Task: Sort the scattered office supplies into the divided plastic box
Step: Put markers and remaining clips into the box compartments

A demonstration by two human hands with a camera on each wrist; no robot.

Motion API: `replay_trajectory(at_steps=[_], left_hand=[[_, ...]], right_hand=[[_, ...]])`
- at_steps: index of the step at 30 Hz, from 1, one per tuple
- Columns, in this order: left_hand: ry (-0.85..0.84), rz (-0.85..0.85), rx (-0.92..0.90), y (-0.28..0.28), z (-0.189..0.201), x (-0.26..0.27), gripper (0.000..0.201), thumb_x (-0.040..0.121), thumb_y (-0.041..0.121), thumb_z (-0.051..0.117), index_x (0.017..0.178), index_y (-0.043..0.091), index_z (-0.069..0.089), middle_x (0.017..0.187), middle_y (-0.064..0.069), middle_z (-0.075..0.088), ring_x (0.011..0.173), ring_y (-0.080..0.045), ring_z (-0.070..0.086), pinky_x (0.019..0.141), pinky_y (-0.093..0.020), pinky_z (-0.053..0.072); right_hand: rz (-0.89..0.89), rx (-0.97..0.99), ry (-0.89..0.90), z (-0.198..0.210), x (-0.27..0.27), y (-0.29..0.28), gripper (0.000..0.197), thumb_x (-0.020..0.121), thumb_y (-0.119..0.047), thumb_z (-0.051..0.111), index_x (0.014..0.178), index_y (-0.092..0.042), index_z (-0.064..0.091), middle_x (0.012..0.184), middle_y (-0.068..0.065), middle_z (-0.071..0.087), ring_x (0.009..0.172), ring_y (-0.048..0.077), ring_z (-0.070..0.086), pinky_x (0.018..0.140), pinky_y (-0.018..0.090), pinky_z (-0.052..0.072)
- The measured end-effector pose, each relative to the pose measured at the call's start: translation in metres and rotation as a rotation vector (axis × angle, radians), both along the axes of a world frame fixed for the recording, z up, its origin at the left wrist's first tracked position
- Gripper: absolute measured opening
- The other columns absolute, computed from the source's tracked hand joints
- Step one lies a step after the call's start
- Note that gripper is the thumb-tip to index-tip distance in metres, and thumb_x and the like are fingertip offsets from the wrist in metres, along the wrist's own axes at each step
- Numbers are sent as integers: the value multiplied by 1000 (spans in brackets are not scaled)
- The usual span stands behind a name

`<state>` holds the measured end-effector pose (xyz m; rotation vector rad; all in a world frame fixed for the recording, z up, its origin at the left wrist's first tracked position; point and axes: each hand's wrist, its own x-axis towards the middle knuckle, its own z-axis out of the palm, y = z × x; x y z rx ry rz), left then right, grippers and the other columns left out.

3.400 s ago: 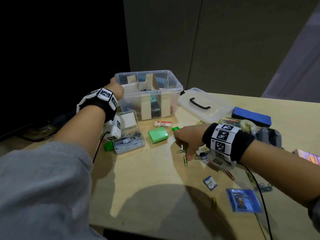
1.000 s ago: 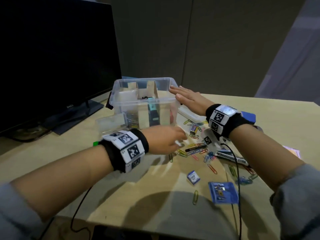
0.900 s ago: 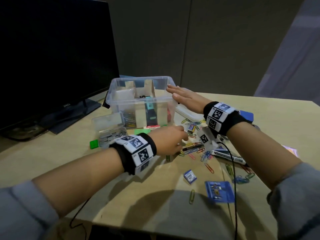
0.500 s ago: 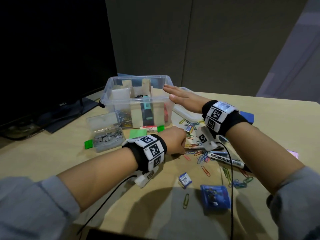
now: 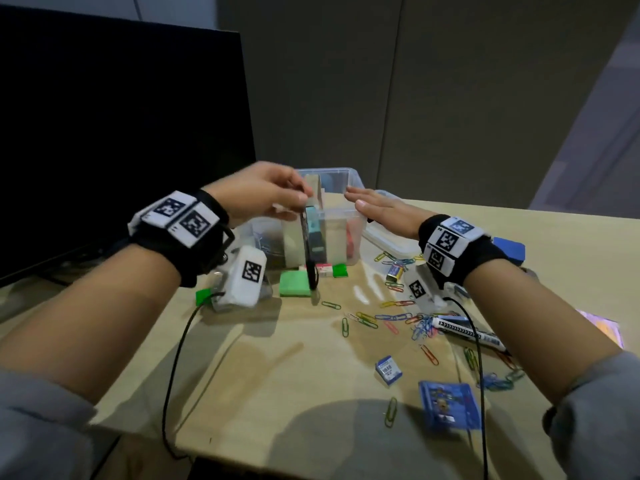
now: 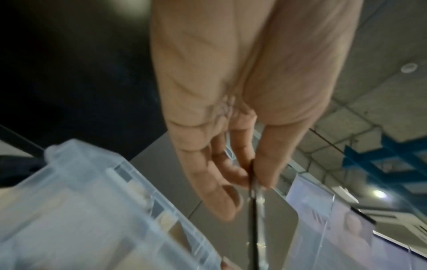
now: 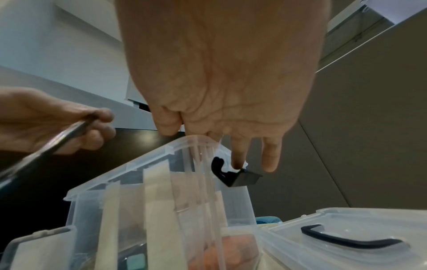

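The left hand [image 5: 258, 192] pinches a dark pen [image 5: 309, 251] by its top end — it hangs beside the divided box [image 5: 341, 233], ready to drop in; the right hand [image 5: 384, 211], fingers flat, steadies the rim.

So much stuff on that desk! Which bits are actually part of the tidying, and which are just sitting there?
Part of the job:
- divided plastic box, steadied by the right hand
- dark pen, pinched in the left hand above the box
- scattered paper clips
- marker
- green eraser

Just lying about:
- monitor
- box lid, set beside the box
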<state>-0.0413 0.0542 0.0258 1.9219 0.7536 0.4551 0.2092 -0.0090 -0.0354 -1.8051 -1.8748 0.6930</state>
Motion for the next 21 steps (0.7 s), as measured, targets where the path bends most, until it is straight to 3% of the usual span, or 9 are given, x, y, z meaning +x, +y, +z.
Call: replay_trajectory(at_steps=[5,9,12,14,16,18,21], left_hand=[[-346,360,106,31,24,3,13,92,4,60,102,11,58,89,-5,57,87,-19,65,75,-31,60],[-402,502,320,48,37,23,27,89,6,64,110,12,48,87,-2,56,91,-19,66,73,-31,60],[-309,564,407,60,34,40,27,89,6,65,107,12,46,81,2,55,83,-18,66,73,-34,60],[-166,590,407,68,28,52,31,87,6,68,105,13,44,89,-4,60,80,-19,66,73,-37,60],[27,596,390,73,24,62,41,84,6,72,113,11,44,110,-13,60,88,-25,68,75,-38,60],[209,582,379,75,23,69,65,83,9,74,135,7,35,125,-17,55,100,-30,66,82,-40,58],[385,537,414,72,21,71,85,83,20,76,147,6,21,137,-18,48,115,-32,58,94,-41,52]], right_hand=[[-4,-16,-5,3,-3,-1,50,103,-44,25,151,-28,25,159,-16,12,145,6,11,120,35,10],[-21,-48,-22,9,-6,-3,51,103,-45,23,152,-28,23,159,-16,9,145,5,7,117,32,6],[-27,-47,-18,9,-7,-3,51,103,-45,22,152,-28,22,160,-16,8,146,5,4,117,34,5],[-27,-45,-3,8,-7,-3,52,104,-44,23,152,-27,22,160,-15,7,146,5,4,117,33,4],[-30,-42,3,7,-7,-3,52,104,-43,25,153,-26,20,160,-14,6,146,5,3,116,31,4],[-30,-37,-12,5,-7,-2,53,103,-43,26,153,-25,19,160,-13,4,146,6,1,115,30,3],[-26,-22,-21,1,-9,-1,53,104,-40,29,153,-24,19,161,-12,3,146,7,3,110,24,7]])
